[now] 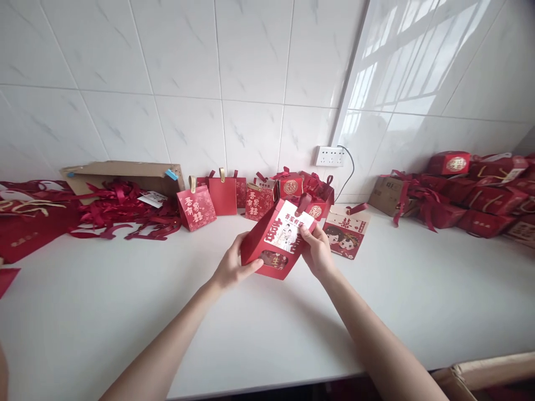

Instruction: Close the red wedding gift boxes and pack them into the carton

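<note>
**Over the white desk [104, 312], a red box [276, 250] held at a tilt**

In front of me, the left hand [232, 262] is half curled around the lower side of the box, its thumb lying near the small window [273, 260]. The right hand [320, 250] grips the upper part, thumb upon the white card [284, 228]; its other fingers are mostly hidden, so I cannot say exactly how they close. Behind, small gift boxes [195, 207] stand along the tiled wall [184, 55]. At left, dark red ribbons [121, 206] lie in and before an open cardboard box [121, 167].
</note>
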Tool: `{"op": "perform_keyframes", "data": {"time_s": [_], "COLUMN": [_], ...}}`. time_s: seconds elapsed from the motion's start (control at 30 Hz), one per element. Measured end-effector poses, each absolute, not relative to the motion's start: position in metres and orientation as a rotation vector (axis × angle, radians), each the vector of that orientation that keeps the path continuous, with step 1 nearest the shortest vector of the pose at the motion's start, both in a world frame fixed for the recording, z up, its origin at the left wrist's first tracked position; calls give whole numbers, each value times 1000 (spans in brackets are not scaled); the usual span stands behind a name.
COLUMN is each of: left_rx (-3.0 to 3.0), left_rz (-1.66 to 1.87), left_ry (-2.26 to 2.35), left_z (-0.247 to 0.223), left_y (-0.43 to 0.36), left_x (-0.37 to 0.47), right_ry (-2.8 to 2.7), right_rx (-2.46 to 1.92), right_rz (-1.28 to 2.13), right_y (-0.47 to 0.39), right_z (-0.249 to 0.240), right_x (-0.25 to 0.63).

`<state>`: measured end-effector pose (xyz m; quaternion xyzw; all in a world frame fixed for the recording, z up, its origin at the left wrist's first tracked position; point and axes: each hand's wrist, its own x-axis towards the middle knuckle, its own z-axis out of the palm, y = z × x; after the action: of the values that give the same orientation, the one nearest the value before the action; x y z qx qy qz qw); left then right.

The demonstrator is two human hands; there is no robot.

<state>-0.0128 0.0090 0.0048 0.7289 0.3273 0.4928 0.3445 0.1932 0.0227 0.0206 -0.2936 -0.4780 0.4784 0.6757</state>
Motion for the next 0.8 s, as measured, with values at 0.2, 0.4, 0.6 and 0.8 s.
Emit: {"op": "perform_keyframes", "data": {"time_s": [0.2,0.4,0.6,0.8], "left_rx": [2621,2670,2143,1748], "left_rz": [1757,1921,1902,1895], "left_ry": [1038,729,937,1207], "left_z": [5,11,16,17], "left_y": [1,0,-9,-3], "left_x": [-16,-12,-2,-7], "right_ry": [-1088,-950,-846,-805], "right_rx": [-414,-685,-906,-1020], "right_rz": [1285,1487,1749,1704], "right_y": [34,22,13,26], "right_z": [11,17,23,20], "right_x": [196,190,179,182]}}
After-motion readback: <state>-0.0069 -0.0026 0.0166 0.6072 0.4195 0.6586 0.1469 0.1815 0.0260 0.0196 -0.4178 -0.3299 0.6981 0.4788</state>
